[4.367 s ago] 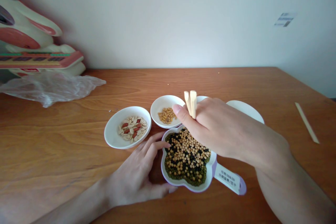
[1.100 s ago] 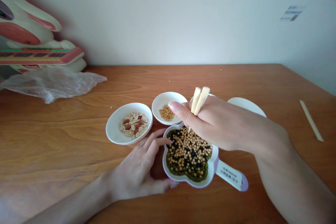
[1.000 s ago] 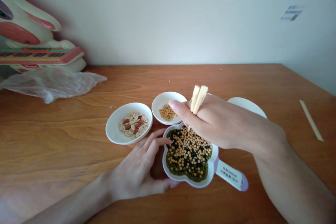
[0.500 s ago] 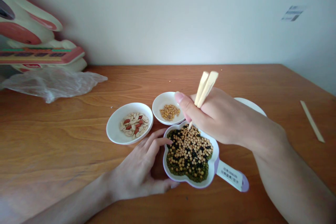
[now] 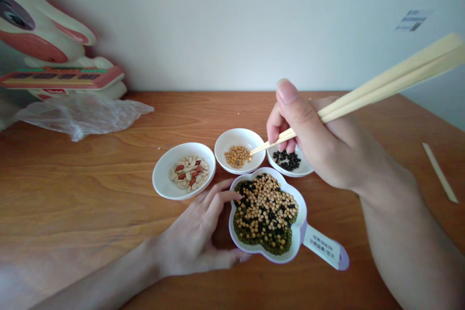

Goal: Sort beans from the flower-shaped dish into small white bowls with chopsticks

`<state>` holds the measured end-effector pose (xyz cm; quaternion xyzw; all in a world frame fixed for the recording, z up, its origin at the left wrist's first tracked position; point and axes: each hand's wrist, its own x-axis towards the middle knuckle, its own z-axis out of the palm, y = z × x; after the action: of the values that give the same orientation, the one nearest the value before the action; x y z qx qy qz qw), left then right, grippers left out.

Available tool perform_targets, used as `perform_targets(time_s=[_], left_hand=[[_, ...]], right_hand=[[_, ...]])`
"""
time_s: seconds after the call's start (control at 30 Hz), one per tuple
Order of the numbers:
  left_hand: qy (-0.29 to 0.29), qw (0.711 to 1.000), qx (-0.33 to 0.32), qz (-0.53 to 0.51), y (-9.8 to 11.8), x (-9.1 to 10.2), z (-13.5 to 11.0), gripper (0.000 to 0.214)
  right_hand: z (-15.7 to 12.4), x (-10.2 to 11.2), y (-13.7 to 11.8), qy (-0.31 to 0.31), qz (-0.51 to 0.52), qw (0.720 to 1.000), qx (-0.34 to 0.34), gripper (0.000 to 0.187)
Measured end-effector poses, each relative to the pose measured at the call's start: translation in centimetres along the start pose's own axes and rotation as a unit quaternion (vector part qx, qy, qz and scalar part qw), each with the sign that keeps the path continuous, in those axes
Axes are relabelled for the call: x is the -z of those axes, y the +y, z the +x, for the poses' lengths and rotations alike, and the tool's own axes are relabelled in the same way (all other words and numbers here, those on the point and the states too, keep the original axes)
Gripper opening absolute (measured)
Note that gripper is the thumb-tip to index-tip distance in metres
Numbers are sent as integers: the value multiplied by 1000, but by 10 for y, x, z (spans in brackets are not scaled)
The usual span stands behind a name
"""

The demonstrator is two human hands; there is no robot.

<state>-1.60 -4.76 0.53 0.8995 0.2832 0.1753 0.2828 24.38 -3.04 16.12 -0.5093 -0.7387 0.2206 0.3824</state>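
My right hand (image 5: 330, 140) is closed around a pair of wooden chopsticks (image 5: 385, 89). The tips are together in a small white bowl (image 5: 222, 144), at the right edge of a heap of yellow soybeans (image 5: 237, 156). Whether a bean sits between the tips is too small to make out. With thumb and fingers, my left hand (image 5: 196, 232) grips the left side of a flower-shaped bowl (image 5: 304, 210) with a labelled handle. Pale round beans, black beans and small green beans are mixed in it. Partly behind my right hand, another white bowl (image 5: 300, 171) holds black beans (image 5: 286, 160).
A white bowl (image 5: 160, 179) with peanuts stands at the left. A pink and white toy keyboard (image 5: 69, 77) and a crumpled clear plastic bag (image 5: 87, 116) are at the back left. One wooden stick (image 5: 439, 172) lies at the right, and the wall (image 5: 218, 29) bounds the table behind.
My right hand has turned, bringing the chopstick tips up from the flower-shaped bowl into the bowl of yellow beans. The black-bean bowl has come into sight. My left hand keeps its grip.
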Motion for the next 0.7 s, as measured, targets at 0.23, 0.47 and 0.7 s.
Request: perform_targets(time_s=[0.23, 0.47, 0.7], left_hand=[[11, 1000, 19, -19, 1, -2, -1, 126], [15, 1000, 3, -8, -3, -5, -1, 129], [24, 1000, -14, 4, -3, -5, -1, 126]], right_hand=[[-1, 3, 2, -15, 10, 1000, -20, 67], [-8, 10, 4, -127, -15, 991, -44, 70], [-11, 1, 6, -193, -74, 978, -8, 61]])
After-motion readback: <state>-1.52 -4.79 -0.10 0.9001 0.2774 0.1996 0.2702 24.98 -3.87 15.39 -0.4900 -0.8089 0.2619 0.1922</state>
